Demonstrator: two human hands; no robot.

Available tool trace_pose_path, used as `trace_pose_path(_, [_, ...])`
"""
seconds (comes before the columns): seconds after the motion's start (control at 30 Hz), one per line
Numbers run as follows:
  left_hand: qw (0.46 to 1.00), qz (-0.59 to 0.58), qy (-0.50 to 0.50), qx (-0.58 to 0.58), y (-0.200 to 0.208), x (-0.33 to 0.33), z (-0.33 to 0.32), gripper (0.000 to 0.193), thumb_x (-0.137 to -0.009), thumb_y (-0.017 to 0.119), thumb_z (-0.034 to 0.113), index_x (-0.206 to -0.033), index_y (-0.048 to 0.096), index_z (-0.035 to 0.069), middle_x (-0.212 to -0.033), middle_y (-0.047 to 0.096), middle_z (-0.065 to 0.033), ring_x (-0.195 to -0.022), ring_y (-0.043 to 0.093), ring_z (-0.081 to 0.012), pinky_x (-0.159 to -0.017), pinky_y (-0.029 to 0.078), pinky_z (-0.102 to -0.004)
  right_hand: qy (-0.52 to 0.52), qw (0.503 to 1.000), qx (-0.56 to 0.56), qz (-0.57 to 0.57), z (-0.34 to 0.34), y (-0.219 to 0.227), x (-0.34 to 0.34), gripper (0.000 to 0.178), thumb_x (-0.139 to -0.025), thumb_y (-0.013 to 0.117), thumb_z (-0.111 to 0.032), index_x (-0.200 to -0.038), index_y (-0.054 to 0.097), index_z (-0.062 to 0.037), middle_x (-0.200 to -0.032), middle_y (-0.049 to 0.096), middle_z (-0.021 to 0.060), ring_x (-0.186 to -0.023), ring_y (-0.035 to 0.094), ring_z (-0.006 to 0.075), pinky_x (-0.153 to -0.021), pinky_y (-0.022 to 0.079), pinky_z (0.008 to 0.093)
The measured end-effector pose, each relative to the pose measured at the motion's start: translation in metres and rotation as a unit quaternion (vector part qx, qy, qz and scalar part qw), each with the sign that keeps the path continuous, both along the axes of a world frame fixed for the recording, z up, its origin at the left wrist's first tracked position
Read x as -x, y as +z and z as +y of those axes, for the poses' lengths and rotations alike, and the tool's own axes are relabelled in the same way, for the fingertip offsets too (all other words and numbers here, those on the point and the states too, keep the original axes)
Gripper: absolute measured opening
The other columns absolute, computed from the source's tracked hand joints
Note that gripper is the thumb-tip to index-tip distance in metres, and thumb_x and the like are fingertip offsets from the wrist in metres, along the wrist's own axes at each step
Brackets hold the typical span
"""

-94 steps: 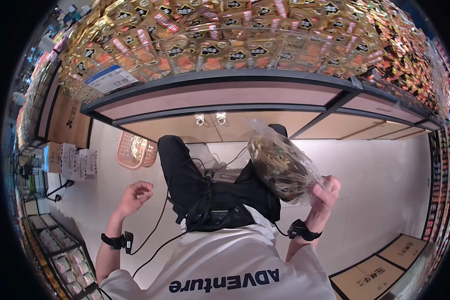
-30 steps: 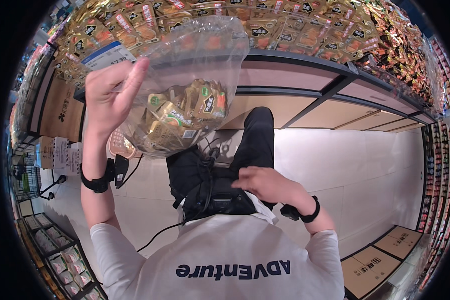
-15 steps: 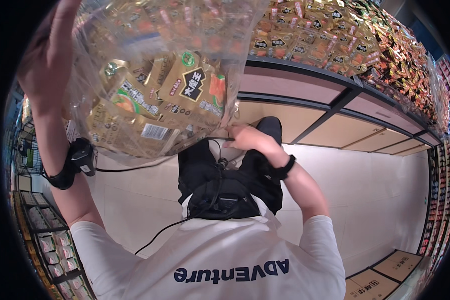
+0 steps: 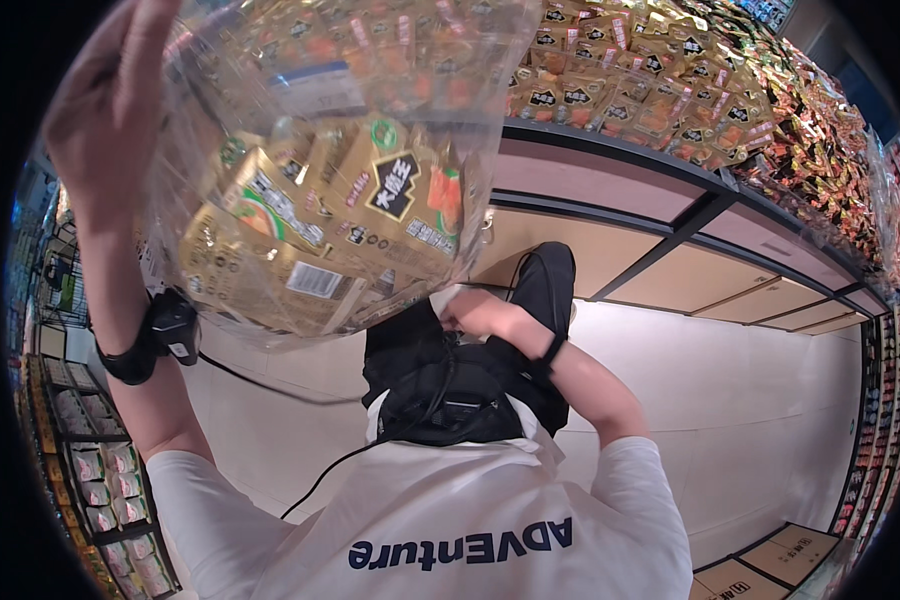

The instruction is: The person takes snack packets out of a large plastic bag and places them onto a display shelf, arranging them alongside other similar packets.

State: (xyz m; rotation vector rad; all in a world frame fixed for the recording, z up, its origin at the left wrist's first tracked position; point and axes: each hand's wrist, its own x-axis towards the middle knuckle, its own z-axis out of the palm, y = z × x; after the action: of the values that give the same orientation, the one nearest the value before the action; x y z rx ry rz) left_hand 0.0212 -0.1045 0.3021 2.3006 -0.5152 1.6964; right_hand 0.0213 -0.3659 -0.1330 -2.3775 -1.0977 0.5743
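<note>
A large clear plastic bag [image 4: 270, 300] full of gold snack packets [image 4: 395, 190] hangs in front of me at the upper left. My left hand [image 4: 105, 120] is raised at the bag's left edge and holds it high up; the fingertips are partly cut off by the picture's rim. Low by the bag's bottom right corner is my right hand [image 4: 478, 312], just above my lap. It is slightly blurred and its fingers are tucked against or under the bag, so their grip is hidden.
Ahead and right, a long dark-framed display counter [image 4: 660, 230] bears heaps of packets [image 4: 660, 90]. Product shelves [image 4: 115, 490] stand at left, and others [image 4: 885, 400] at far right. Cardboard boxes [image 4: 795, 555] sit at lower right. A black cable [image 4: 270, 385] runs from my left wrist device.
The bag has sunk slightly, its packets shifting down and right. My right hand has moved lower, beneath the bag's bottom corner. My left hand stays at the bag's left edge.
</note>
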Motion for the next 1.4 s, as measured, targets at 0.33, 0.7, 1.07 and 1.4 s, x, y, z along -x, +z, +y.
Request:
trace_pose_path(0.33, [0.965,0.128,-0.216,-0.073,-0.117,-0.019,-0.038,0.042,-0.093,0.069,0.006,-0.059,0.046,0.002,-0.052,0.035,-0.0046,-0.044,0.033,-0.0143,-0.043,0.025,-0.0306,0.052,0.984,-0.085,-0.149,-0.067,0.195,0.165,0.028,-0.08,0.062,-0.015,-0.107,0.066,-0.0047,-0.08,0.06,0.0029,-0.077,0.065,0.0195,-0.065,0.052,0.0326])
trace_pose_path(0.7, [0.915,0.271,-0.299,-0.029,-0.223,-0.032,-0.063,0.041,-0.088,0.072,0.003,-0.057,0.044,0.004,-0.051,0.039,-0.008,-0.044,0.041,-0.0249,-0.046,0.033,-0.0358,-0.036,0.997,0.064,0.016,-0.083,0.271,0.201,0.042,-0.098,0.058,-0.031,-0.109,0.064,0.0083,-0.078,0.065,0.0133,-0.067,0.068,0.0267,-0.054,0.053,0.0371])
trace_pose_path(1.07, [0.88,0.319,-0.349,-0.05,-0.255,-0.037,-0.053,0.042,-0.085,0.074,0.006,-0.057,0.044,0.004,-0.052,0.042,-0.0082,-0.045,0.041,-0.0256,-0.048,0.032,-0.0356,-0.352,0.917,0.172,-0.078,-0.144,0.117,0.125,0.067,-0.08,0.081,-0.032,-0.136,0.055,-0.0071,-0.136,0.054,0.0176,-0.116,0.057,0.0366,-0.097,0.049,0.041])
trace_pose_path(1.4, [0.882,0.31,-0.349,-0.061,-0.248,-0.054,-0.058,0.041,-0.085,0.074,0.003,-0.058,0.044,0.003,-0.052,0.039,-0.0083,-0.045,0.039,-0.0256,-0.047,0.031,-0.0362,-0.36,0.927,0.015,0.105,-0.149,0.105,0.117,0.041,-0.082,0.076,-0.018,-0.119,0.063,-0.0057,-0.101,0.069,0.0147,-0.104,0.063,0.0354,-0.087,0.051,0.0444])
